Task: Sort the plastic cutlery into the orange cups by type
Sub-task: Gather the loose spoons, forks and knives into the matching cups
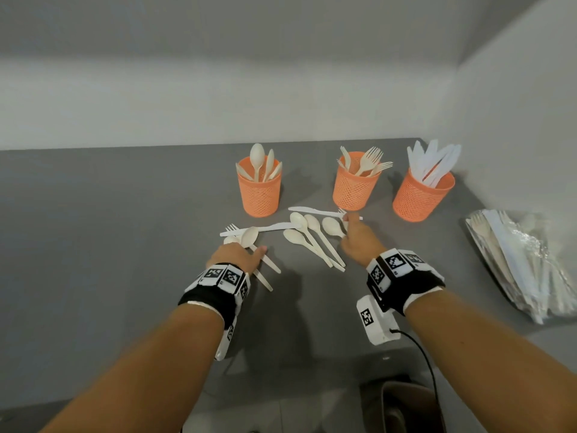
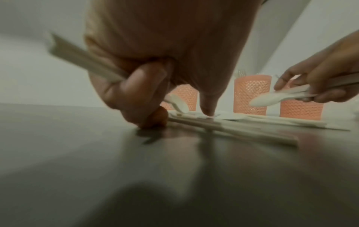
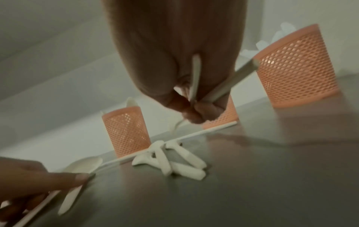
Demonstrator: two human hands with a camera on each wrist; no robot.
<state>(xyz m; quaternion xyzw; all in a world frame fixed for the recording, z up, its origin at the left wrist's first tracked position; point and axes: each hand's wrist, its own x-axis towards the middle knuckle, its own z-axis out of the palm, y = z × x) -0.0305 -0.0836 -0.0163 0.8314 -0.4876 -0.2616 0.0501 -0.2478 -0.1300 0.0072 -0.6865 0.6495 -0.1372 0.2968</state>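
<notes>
Three orange mesh cups stand in a row at the back: the spoon cup (image 1: 259, 192), the fork cup (image 1: 354, 189) and the knife cup (image 1: 421, 196). Loose cream spoons (image 1: 312, 237), white knives (image 1: 315, 210) and a fork (image 1: 231, 228) lie on the grey table in front of them. My left hand (image 1: 239, 256) is low over the left pile and grips a spoon handle (image 2: 83, 61), with fingertips touching the table. My right hand (image 1: 359, 242) grips two cutlery handles (image 3: 194, 76); a spoon (image 2: 272, 98) shows in it in the left wrist view.
A crinkled clear bag (image 1: 524, 260) full of spare cutlery lies at the right edge. White walls close off the back and the right side. A dark bin (image 1: 402, 404) sits below the table's front edge.
</notes>
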